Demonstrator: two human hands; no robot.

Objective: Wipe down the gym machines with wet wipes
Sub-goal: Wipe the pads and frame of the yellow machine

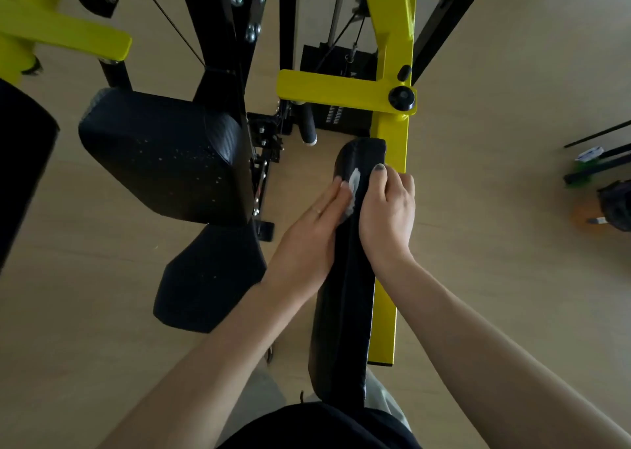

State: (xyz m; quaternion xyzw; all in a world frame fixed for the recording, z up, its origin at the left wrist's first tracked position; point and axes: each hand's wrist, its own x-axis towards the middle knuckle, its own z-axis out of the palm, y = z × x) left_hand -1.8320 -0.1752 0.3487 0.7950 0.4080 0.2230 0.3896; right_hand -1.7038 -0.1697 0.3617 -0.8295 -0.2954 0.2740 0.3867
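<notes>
A long black arm pad [345,312] runs along a yellow steel arm [391,148] of the gym machine. My left hand [307,240] presses a white wet wipe [353,185] flat against the left side of the pad, near its far end. My right hand [387,216] grips the same pad from the right, thumb on top, fingers wrapped over the edge toward the yellow arm. Most of the wipe is hidden under my left fingers.
A black seat pad [208,278] and a black back pad [160,155] with small wet specks sit to the left. Black frame posts [239,39] and cables rise behind. Another black pad [20,162] is at the far left. Loose items [607,203] lie on the wooden floor at right.
</notes>
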